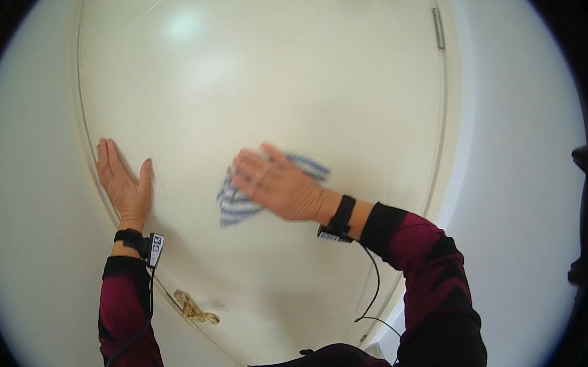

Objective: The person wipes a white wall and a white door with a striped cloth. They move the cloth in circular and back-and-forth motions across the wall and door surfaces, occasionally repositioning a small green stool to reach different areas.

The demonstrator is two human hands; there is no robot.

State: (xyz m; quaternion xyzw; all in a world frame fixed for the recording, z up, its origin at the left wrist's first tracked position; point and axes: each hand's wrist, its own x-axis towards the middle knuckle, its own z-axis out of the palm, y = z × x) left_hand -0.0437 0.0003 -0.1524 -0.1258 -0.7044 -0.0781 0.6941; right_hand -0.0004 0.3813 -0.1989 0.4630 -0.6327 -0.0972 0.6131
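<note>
A cream-coloured door (299, 98) fills the middle of the view. My right hand (278, 185) presses a blue-and-white striped cloth (239, 208) flat against its surface. Part of the cloth is hidden under the palm, and its corners stick out past the fingertips and above the back of the hand. My left hand (124, 188) rests on the door near its left edge, fingers together and thumb apart, with nothing in it. Each wrist wears a black strap with a small wired device.
A gold-coloured door handle (194, 308) juts out at the lower left, below my left hand. One metal hinge (438, 28) sits at the upper right edge, another (364, 338) lower down. White wall (516, 187) flanks the door frame. A thin black cable (376, 279) hangs from my right wrist.
</note>
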